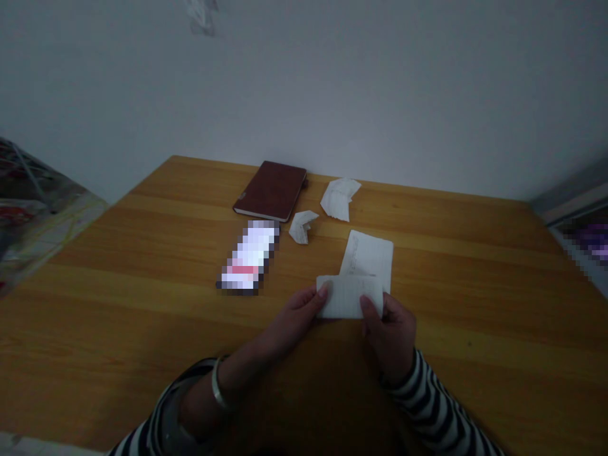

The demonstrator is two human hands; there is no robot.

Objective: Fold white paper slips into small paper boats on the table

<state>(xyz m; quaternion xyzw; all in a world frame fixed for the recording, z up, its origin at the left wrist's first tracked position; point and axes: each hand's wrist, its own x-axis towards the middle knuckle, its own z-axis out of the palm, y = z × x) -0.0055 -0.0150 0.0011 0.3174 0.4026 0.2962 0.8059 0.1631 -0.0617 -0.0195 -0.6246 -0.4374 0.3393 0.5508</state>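
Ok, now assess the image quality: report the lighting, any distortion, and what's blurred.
In the head view, the lighting is dim, leaving the left hand and the right hand dark; the white paper stays readable as a shape; the wooden table shows wide-angle distortion; pixelation obscures the bright oblong object.

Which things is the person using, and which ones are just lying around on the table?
Being used:
folded white paper, pinched by the left hand and the right hand

Just lying around:
dark red notebook
folded paper piece
smaller folded paper piece
blurred flat object
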